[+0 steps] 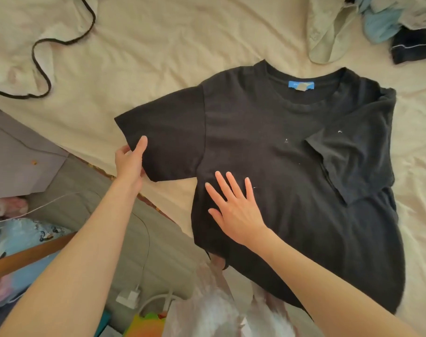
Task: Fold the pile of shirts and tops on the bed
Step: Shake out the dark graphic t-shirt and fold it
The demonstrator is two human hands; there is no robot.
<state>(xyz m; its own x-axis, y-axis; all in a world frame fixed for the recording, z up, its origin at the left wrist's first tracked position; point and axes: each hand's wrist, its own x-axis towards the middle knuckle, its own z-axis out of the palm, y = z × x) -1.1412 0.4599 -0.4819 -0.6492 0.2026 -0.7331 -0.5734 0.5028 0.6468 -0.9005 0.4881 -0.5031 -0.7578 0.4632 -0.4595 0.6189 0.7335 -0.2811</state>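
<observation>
- Fingers (140, 147) of left hand (130, 164) pinched on sleeve hem, centre-left of frame.
- Right hand (234, 210) laid flat, fingers spread, on black T-shirt (280, 142), frame centre.
- Shirt spread on bed (158, 57); other sleeve folded in.

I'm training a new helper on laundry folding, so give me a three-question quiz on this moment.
1. True or false: the right sleeve of the black T-shirt is already folded over its front.
2. Which hand grips the left sleeve? A) left hand B) right hand
3. Fill in: the right hand lies ____ on the shirt, fingers spread.

Key: 1 true; 2 A; 3 flat.
</observation>
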